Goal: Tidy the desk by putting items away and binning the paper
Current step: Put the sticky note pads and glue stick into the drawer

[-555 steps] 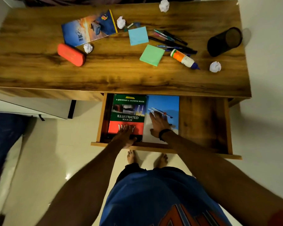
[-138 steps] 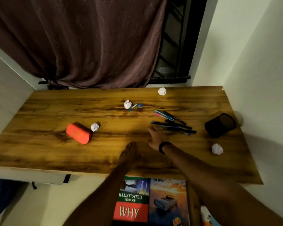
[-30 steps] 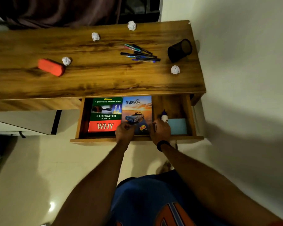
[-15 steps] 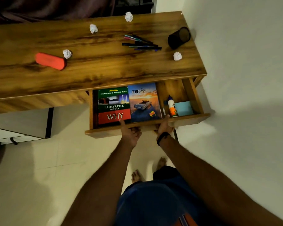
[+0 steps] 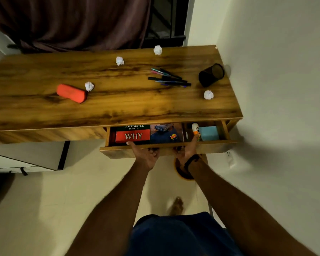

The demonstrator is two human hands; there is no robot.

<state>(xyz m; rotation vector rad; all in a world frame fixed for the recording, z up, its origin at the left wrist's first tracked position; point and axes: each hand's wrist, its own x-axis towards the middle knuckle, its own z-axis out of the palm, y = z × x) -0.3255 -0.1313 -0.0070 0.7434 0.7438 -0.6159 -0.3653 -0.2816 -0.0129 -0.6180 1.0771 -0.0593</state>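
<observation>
A wooden desk (image 5: 118, 100) stood against a pale wall, with a dark curtain (image 5: 72, 21) hanging behind it. Under its right half a drawer (image 5: 218, 147) was partly open. The left hand (image 5: 146, 156) gripped the drawer's front edge, thumb over the top and fingers curled beneath. The right hand (image 5: 186, 151), with a dark band (image 5: 191, 160) at the wrist, gripped the same edge just beside it. Inside the drawer lay a red and green book (image 5: 132, 134), a blue book (image 5: 165, 133) beside it, a glue bottle (image 5: 195, 131) and a pale blue pad of notes (image 5: 209, 133). On the desk top lay an orange pencil case (image 5: 71, 93) with a ball of crumpled paper (image 5: 89, 86) just beside it. Three more paper balls sat farther off, one near the middle (image 5: 120, 60), one at the back edge (image 5: 157, 50) and one towards the right (image 5: 208, 94). A loose bunch of pens (image 5: 169, 79) lay near a black mesh pen cup (image 5: 211, 74) tipped on its side
</observation>
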